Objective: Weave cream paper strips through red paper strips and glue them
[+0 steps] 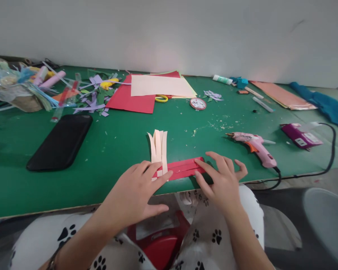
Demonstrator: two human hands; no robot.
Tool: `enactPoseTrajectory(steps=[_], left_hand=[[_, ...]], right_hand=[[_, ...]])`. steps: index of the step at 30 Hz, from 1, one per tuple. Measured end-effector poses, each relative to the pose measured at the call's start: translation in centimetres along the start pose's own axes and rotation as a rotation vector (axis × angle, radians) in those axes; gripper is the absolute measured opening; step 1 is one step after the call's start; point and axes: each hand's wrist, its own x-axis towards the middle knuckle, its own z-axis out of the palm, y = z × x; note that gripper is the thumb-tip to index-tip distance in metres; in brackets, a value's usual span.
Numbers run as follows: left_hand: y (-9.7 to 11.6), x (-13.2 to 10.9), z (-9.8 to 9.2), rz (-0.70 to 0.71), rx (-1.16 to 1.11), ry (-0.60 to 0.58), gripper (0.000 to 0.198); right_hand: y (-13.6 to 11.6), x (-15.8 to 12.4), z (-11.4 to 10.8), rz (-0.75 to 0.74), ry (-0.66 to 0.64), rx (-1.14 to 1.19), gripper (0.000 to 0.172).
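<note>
Red paper strips (183,168) lie side by side near the table's front edge. Cream paper strips (158,148) cross their left end and stick up toward the back, with a small checkered patch where the two colours meet. My left hand (139,189) rests its fingertips on that crossing, thumb stretched out below over the table edge. On the right end of the red strips, my right hand (222,176) touches down with index finger and thumb, its other fingers spread and raised. Neither hand is closed around anything.
A black phone (60,142) lies left. Paper scraps (94,95) and coloured sheets (163,86) are behind, beside yellow-handled scissors (161,98) and a round tin (198,104). At right are a pink glue gun (255,146), its cable, and a purple box (301,135).
</note>
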Motion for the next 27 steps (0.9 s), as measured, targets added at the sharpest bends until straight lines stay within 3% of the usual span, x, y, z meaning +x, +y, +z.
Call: enactPoseTrajectory(steps=[6, 10, 13, 18, 23, 27], left_hand=[[0.0, 0.0, -0.1, -0.003, -0.011, -0.008, 0.057], [0.0, 0.0, 0.0, 0.001, -0.008, 0.004, 0.056], [0.0, 0.0, 0.0, 0.004, -0.005, 0.000, 0.056], [-0.1, 0.0, -0.1, 0.001, -0.011, -0.013, 0.057], [-0.1, 0.0, -0.1, 0.001, -0.009, -0.011, 0.055], [0.0, 0.0, 0.1, 0.004, 0.004, 0.004, 0.057]], right_hand=[[0.1, 0.0, -0.2, 0.003, 0.054, -0.003, 0.027], [-0.7, -0.1, 0.0, -0.077, -0.030, 0.051, 0.027], [-0.5, -0.2, 0.2, -0.035, -0.040, 0.030, 0.027], [0.1, -0.2, 0.1, 0.069, 0.068, -0.065, 0.029], [-0.6, -0.2, 0.0, -0.072, -0.005, 0.016, 0.029], [0.0, -0.3, 0.2, 0.057, 0.026, -0.022, 0.029]])
